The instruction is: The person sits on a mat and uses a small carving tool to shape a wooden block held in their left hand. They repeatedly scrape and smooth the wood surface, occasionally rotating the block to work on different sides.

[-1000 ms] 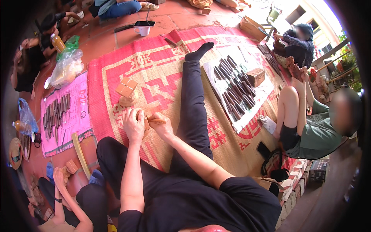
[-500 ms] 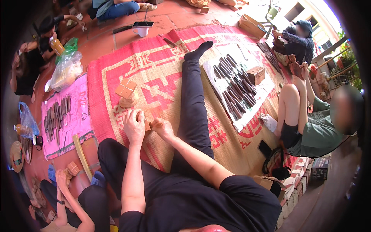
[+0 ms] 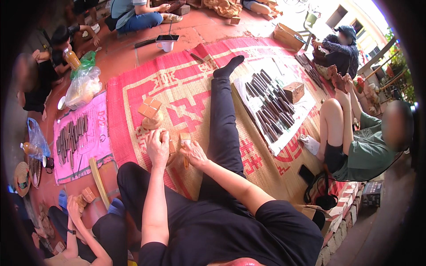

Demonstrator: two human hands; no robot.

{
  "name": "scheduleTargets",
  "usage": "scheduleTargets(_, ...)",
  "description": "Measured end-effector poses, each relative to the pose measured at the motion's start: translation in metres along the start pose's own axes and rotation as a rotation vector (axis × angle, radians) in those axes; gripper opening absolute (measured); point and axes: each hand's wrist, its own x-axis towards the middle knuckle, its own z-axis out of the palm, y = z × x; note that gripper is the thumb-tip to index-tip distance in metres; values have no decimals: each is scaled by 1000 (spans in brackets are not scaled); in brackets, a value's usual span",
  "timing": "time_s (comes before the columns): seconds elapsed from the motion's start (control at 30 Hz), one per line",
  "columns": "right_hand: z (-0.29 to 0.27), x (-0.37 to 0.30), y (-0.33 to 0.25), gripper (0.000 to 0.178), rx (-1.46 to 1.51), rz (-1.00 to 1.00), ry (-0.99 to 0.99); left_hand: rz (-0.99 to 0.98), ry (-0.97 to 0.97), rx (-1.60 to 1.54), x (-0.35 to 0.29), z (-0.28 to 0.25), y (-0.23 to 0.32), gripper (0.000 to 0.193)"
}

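In front of my lap my left hand [image 3: 158,147] is closed around a light-brown wooden carving [image 3: 153,120]. A square block with crossing lines on its face tops the carving's far end, and rounded shapes lie below it. Some brown wood shows beside my left fingers; the rest is hidden by the hand. Just to the right, my right hand [image 3: 194,154] grips a small flat brush [image 3: 185,137]. Its pale bristles point away from me, and the orange-brown handle comes out below the fingers. The brush is apart from the carving.
I sit on a red and straw-coloured mat [image 3: 128,95], one leg stretched out. To the right, many dark-handled carving tools [image 3: 273,106] lie on a white cloth beside a wooden block [image 3: 294,92]. More tools [image 3: 72,135] lie on a pink cloth [image 3: 91,150]. Co-workers sit around; a mug [image 3: 165,46] stands beyond.
My right hand has turned and moved slightly away from the left, and the brush now shows in it. The left hand stays at the carving. The whole view has shifted a little.
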Motion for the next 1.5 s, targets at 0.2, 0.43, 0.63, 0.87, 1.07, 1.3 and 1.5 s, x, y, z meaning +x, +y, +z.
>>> scheduleTargets(0.2,-3,-4,-5,14,52,55,-156,65,-34,10,2,-5,-11,23)
scheduleTargets(0.43,-135,34,-33,47,688,204,309,-133,-61,-768,31,-14,32,58)
scheduleTargets(0.63,-174,86,-59,54,875,26,576,-657,-236,-1451,71,23,50,74)
scheduleTargets(0.87,-95,93,31,56,1209,583,226,-392,-282,-1367,83,-8,106,84)
scheduleTargets(1.07,-112,112,4,56,1789,359,414,275,-59,-461,82,18,119,66)
scheduleTargets(1.3,-254,88,-27,77,2019,83,711,-84,-162,-554,99,28,68,55)
scheduleTargets(1.5,-151,125,24,46,616,25,737,-573,-211,-1450,82,37,122,47)
